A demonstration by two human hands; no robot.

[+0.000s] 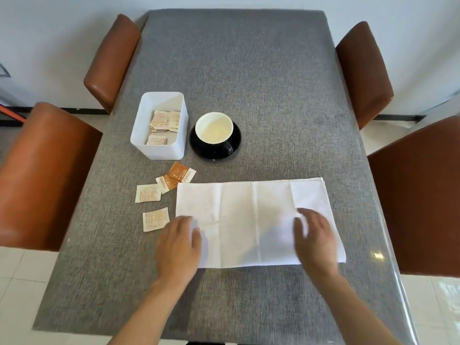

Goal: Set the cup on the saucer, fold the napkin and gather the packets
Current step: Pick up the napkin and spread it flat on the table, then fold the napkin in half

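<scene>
the cup (216, 129) already sat on the saucer (216, 155), well beyond my hands. my left hand (179, 242) and right hand (315, 239) lay flat and loose on the napkin (249, 215), gripping nothing; its folding looked unfinished. four packets (155, 219) lay loose just beyond my left hand, short of the box (159, 150), ungathered.

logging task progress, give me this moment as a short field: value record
cup: black cup with white inside, standing on black saucer
napkin: white cloth napkin, flat on grey table, folded once
loose packets: four paper packets on table left of napkin
box: white plastic box, more packets inside
left hand: on napkin's left edge
right hand: over napkin's right part, blurred
</scene>
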